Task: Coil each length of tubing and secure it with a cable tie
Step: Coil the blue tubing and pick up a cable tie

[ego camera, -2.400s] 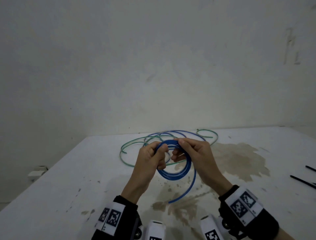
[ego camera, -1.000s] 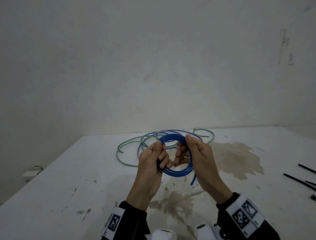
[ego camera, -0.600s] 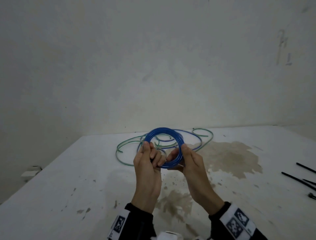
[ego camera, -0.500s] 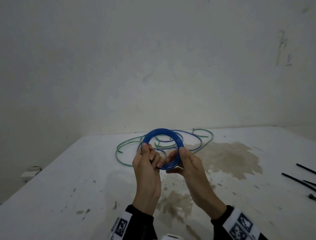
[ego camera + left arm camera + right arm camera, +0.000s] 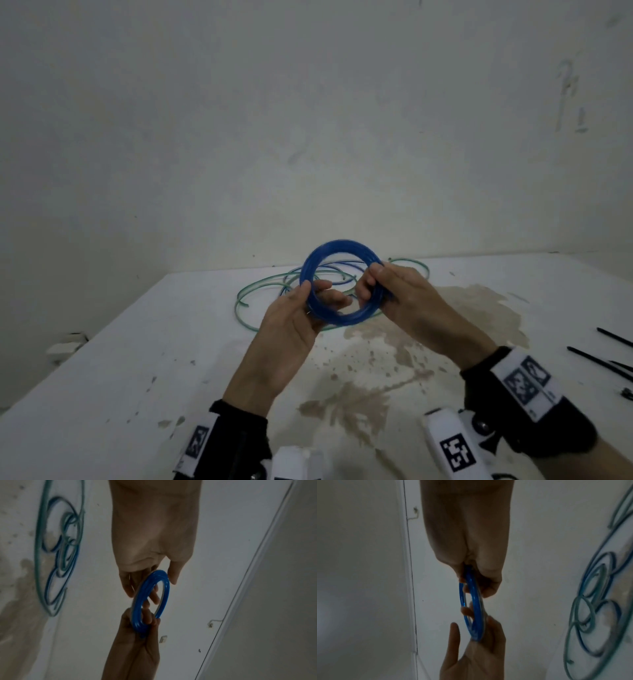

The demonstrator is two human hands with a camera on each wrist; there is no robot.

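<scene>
I hold a coil of blue tubing (image 5: pixel 339 244) upright above the white table (image 5: pixel 137 377), its opening facing me. My left hand (image 5: pixel 313 296) pinches the coil's lower left, thumb in front and fingers through the ring. My right hand (image 5: pixel 373 287) grips the right side with curled fingers. In the left wrist view the coil (image 5: pixel 137 609) runs from my left hand (image 5: pixel 150 582) down to my right hand (image 5: pixel 137 642). The right wrist view shows the coil (image 5: pixel 476 608) edge-on between my right hand (image 5: pixel 476 582) and my left hand (image 5: pixel 479 649).
Loose green and blue tubing (image 5: pixel 246 298) lies tangled on the table behind the hands, and also shows as tubing (image 5: pixel 590 601) in the right wrist view. Black cable ties (image 5: pixel 599 356) lie near the right edge. A brown stain (image 5: pixel 479 308) covers the middle right. A wall stands close behind.
The hanging tail of the blue tubing has been wound into the coil. The coil has risen and tipped upright, and my hands have shifted to its two sides.
</scene>
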